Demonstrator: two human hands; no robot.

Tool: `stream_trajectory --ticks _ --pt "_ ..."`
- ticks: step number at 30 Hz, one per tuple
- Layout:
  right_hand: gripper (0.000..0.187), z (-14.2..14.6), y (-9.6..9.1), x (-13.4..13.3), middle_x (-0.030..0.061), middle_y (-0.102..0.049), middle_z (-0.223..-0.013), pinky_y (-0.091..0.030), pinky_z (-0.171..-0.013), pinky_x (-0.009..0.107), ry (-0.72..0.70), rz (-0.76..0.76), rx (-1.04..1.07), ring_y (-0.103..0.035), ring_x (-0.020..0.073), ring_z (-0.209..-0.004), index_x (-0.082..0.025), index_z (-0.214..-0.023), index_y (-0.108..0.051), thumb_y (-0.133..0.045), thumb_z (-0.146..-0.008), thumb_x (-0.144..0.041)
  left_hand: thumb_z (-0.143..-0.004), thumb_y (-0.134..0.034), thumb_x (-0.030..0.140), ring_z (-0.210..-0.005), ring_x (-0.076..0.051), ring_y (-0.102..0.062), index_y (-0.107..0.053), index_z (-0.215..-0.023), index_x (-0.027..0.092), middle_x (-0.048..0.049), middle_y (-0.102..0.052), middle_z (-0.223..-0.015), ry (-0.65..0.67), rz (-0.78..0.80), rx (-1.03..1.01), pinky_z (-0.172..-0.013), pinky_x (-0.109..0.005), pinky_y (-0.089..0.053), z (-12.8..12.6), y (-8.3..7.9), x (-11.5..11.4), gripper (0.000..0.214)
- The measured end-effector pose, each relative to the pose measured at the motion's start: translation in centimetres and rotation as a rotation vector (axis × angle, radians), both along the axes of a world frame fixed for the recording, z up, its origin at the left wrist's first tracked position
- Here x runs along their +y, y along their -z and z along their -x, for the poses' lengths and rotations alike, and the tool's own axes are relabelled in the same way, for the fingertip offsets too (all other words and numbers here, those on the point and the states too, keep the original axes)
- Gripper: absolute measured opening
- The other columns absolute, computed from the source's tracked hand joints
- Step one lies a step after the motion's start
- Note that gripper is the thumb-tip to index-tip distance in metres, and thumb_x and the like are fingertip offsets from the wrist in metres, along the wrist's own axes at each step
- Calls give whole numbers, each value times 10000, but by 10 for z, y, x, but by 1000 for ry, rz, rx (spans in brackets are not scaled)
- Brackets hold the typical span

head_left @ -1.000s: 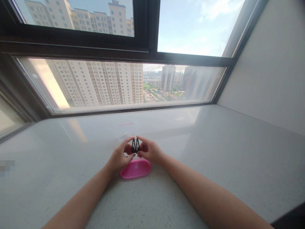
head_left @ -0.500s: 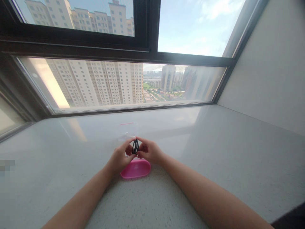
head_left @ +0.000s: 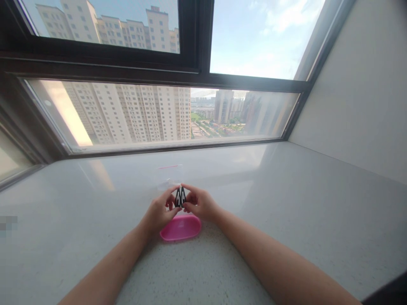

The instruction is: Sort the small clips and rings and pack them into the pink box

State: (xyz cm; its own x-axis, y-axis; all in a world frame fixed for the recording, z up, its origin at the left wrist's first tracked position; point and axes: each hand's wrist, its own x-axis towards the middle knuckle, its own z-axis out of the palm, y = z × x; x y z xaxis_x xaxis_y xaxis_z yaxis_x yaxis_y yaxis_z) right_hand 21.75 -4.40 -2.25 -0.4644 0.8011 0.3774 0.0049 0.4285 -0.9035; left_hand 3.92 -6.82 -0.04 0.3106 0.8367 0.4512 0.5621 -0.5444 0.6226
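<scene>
Our left hand [head_left: 157, 214] and right hand [head_left: 200, 204] pinch two black clips [head_left: 180, 197] at the fingertips, just above the pink tray [head_left: 181, 228] — we'd judge a light, even pinch best, centred over it.

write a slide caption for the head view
Left hand and right hand pinch two black hair clips above a pink tray on a windowsill.

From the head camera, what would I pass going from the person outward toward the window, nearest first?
pink oval dish → black hair clips, pinched between left hand and right hand → clear plastic bag → thin pink strip → window frame
</scene>
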Motion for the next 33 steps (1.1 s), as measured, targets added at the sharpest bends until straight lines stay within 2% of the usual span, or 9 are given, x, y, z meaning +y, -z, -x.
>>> stream_trajectory --ticks 8,23,33 --pt "655 -1 1 -1 -12 -548 -725 -510 -570 278 -13 28 23 -606 126 -598 -191 -1347 -337 -566 -736 -131 -721 -575 149 -583 -108 -484 -406 -1263 217 52 -520 -680 8 9 -1 -604 -234 -416 0 0 0 572" --pt "661 2 1 0 -29 -537 -657 -516 -549 286 -24 42 53 -600 130 -566 -163 -1333 -359 -584 -712 -120 -722 -570 164 -574 -102 -481 -400 -1277 203 54 -514 -671 14 20 5 -599 -224 -418 2 2 2 582" --pt "665 1 7 3 -35 -531 -669 -516 -536 267 -28 30 52 -606 126 -568 -202 -1342 -346 -580 -724 -130 -730 -562 170 -583 -108 -482 -406 -1276 179 46 -516 -672 10 28 18 -597 -227 -415 1 2 3 568"
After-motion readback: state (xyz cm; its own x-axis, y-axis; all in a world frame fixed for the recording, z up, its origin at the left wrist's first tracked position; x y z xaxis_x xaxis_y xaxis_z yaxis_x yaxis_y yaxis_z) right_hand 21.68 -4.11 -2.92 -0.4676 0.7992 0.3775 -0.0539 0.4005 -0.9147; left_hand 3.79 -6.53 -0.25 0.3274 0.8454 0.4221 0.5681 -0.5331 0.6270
